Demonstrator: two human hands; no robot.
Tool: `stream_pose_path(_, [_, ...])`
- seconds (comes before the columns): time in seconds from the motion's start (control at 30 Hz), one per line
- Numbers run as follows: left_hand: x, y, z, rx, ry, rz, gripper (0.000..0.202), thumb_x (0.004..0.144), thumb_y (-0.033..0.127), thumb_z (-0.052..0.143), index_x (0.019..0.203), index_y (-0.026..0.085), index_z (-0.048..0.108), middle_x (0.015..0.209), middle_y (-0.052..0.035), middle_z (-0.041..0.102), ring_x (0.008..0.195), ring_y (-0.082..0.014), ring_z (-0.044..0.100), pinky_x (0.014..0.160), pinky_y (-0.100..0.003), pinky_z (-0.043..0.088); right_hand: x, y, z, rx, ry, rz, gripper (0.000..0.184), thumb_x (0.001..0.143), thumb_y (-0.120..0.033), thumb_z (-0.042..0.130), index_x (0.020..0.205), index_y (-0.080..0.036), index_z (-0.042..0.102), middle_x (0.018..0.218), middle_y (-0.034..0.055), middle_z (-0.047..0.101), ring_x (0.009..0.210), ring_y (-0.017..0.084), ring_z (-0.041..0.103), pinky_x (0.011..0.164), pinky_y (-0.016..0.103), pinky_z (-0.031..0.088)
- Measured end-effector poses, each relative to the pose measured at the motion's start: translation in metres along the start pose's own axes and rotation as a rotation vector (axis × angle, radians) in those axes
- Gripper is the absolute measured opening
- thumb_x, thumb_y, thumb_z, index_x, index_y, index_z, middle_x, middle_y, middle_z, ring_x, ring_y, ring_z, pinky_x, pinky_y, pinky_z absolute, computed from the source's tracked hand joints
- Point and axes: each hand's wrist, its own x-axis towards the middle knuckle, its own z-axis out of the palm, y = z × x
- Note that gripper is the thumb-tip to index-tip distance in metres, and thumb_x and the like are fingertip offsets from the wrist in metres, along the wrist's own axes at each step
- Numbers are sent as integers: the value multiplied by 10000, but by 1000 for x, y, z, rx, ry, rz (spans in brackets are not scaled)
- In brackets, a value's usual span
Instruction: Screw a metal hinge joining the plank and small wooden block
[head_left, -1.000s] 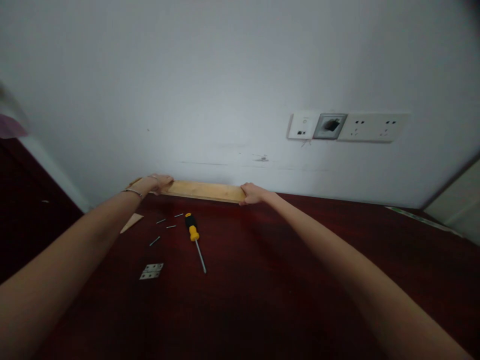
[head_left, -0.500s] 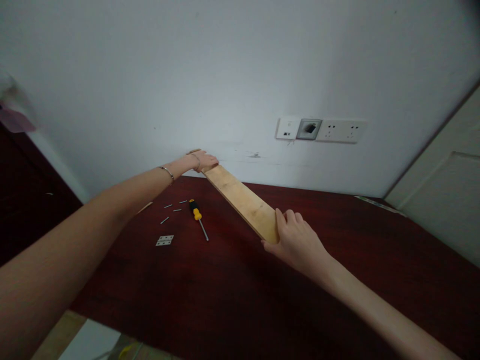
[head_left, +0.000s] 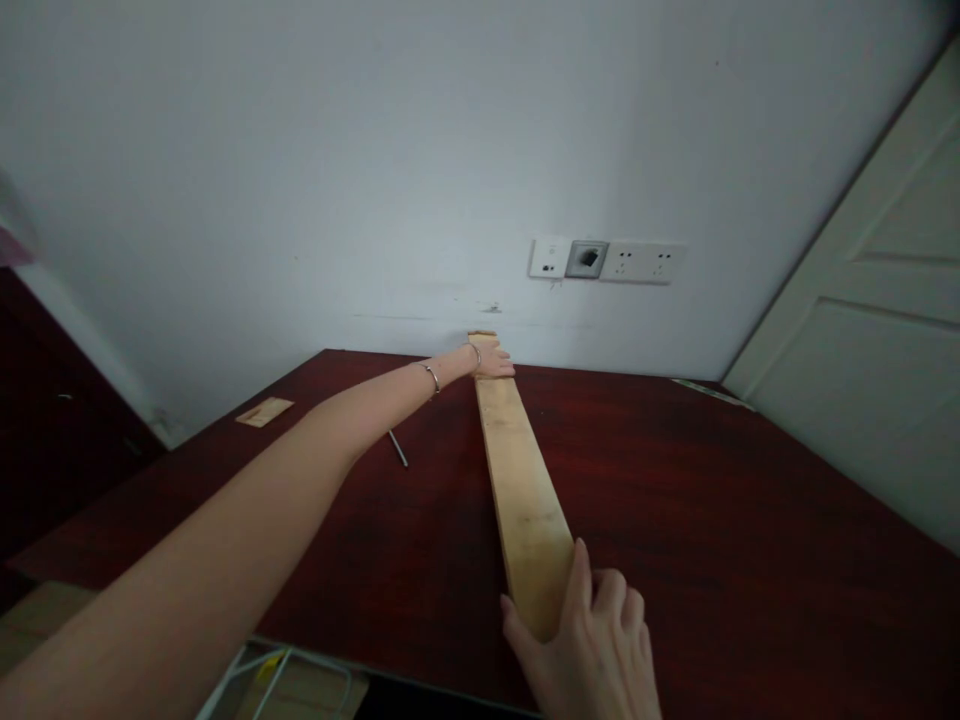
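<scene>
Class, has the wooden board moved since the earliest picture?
Yes: the wooden board lay along the wall; now it points out from it, the end in the right hand swung toward the camera.

Count: long pale wooden plank (head_left: 525, 480), 1; bare hands on plank, 2 (left hand (head_left: 493, 360), right hand (head_left: 596, 650)). Left of plank: grey metal shaft (head_left: 398, 449), 1; small flat tan wooden piece (head_left: 265, 412), 1.
</scene>
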Motion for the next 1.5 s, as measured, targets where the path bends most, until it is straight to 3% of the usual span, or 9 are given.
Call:
stream_pose_path(0.13, [22,29,11,-28,-33,158,395,769,63,494,1063,315,571,1172,-3,601,1141,-173,483,959,-355,342,-14,-2,3,-45,-41,57,762,685,-498,603,1221,31,486,843,172,536,783,324,538,662,429,440])
stream_pose_path(0.37, [45,52,22,-31,-8,232,406,811,59,418,1112,295,554,1171,-26,609,1184,-176,455,997,-376,317,-16,-9,7,-79,-65,92,692,651,-505,606,1129,-5,587,799,159,547,769,330,548,674,452,446])
stream_pose_path(0.57, [55,60,36,-24,43,262,401,830,39,404,1088,294,574,1196,-26,604,1159,-173,484,968,-375,332,-14,-13,9,-97,-73,94,736,650,-509,594,1127,51,585,792,171,539,772,357,553,632,506,437])
stream_pose_path(0.77, [58,67,47,-24,65,272,393,850,39,399,1090,296,573,1230,-19,589,1149,-156,495,926,-342,347,-14,-13,11,-161,-51,80,660,665,-544,552,1104,-59,631,793,151,576,763,326,542,625,509,454])
stream_pose_path(1.5, [66,60,67,-41,91,198,390,852,40,427,1120,283,573,1260,-28,575,1190,-154,481,965,-356,346,-7,-15,13,-112,-95,89,735,694,-567,543,1150,6,601,819,166,571,797,333,554,713,507,441])
